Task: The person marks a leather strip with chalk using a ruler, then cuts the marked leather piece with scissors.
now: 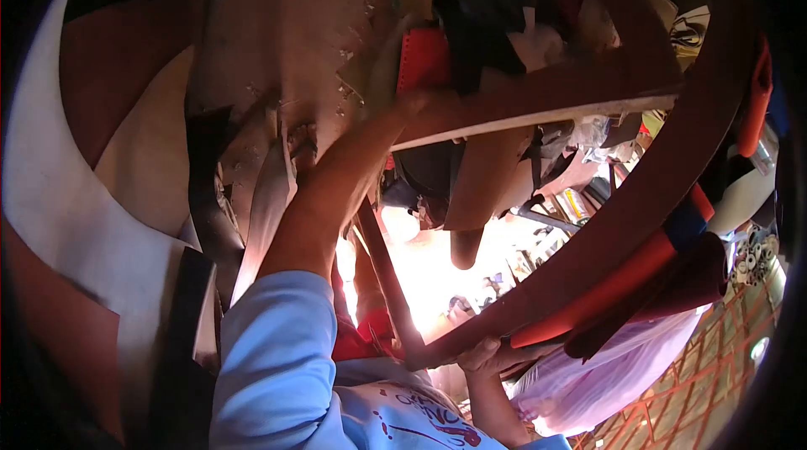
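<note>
A long brown strip, seemingly leather, point(580, 269) curves in a big loop across the middle and right of the head view. Its upper stretch shows a pale cut edge. My left hand point(422, 107) is closed on that upper stretch, arm reaching up from a light blue sleeve; shadow hides most of the fingers. Lower down, my right hand point(485, 357) grips the strip near its bottom bend, thumb showing. Beside the right hand, an orange-red rolled piece point(597, 303) runs along the strip's outer side.
Large brown sheets point(286, 46) hang at the upper left, with a pale curved piece point(92, 189) at the far left. A red piece point(424, 59) hangs above. Pale purple plastic point(605, 370) lies lower right over a lattice-patterned floor point(714, 366). Glare washes out the centre, where clutter shows.
</note>
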The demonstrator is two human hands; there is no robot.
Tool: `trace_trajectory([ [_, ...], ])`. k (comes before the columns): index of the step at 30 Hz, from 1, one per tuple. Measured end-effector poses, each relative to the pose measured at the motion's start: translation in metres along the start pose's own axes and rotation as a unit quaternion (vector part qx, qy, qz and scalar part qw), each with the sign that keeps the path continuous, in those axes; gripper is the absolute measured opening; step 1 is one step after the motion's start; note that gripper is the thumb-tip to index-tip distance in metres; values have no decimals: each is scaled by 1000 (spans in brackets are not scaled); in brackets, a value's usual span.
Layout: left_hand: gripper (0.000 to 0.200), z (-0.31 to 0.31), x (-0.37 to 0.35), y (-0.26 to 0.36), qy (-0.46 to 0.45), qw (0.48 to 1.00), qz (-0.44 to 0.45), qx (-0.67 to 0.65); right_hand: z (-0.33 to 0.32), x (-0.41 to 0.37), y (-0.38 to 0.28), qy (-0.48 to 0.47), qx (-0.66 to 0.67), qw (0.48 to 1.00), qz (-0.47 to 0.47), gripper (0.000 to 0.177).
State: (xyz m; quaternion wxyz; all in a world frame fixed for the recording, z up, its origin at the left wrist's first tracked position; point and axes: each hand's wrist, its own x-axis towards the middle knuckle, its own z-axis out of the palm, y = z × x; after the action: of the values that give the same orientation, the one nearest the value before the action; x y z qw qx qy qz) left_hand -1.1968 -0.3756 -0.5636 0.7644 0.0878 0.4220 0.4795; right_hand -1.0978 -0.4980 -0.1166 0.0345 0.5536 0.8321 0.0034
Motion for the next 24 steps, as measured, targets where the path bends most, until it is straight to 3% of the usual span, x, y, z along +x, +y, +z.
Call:
trace_trajectory([
  [6, 31, -2, 8, -3, -26, 998, 38, -49, -6, 11, -4, 0, -9, 1000, -4, 88],
  [10, 27, -20, 18, -2, -50, 974, 162, -154, -11, 28, -11, 8, -23, 1000, -8, 88],
  [11, 25, -9, -20, 29, 81, 972, 157, -152, -12, 31, -12, 10, -27, 1000, -8, 89],
  [13, 23, 15, -101, 99, 346, 921, 117, -136, -14, 29, -13, 9, -38, 999, -7, 90],
  [15, 25, 47, -143, 64, 489, 859, 136, 73, -13, 24, -10, 10, -50, 999, 4, 94],
  [17, 26, 91, -174, 9, 373, 925, 39, 58, -11, 24, -3, 25, -50, 998, -6, 96],
  [18, 28, 121, -170, -48, 340, 939, 49, 13, -12, 28, -5, 24, -41, 999, 1, 97],
  [20, 31, 168, -178, -67, 290, 950, 50, 109, -14, 36, -9, 17, -20, 1000, 16, 97],
  [21, 33, 183, -188, -46, 267, 931, 40, 248, -13, 36, -5, 29, -21, 999, -5, 97],
  [24, 30, 247, -159, -110, 211, 935, 82, 274, -7, 35, -2, 58, 34, 998, -18, 95],
])
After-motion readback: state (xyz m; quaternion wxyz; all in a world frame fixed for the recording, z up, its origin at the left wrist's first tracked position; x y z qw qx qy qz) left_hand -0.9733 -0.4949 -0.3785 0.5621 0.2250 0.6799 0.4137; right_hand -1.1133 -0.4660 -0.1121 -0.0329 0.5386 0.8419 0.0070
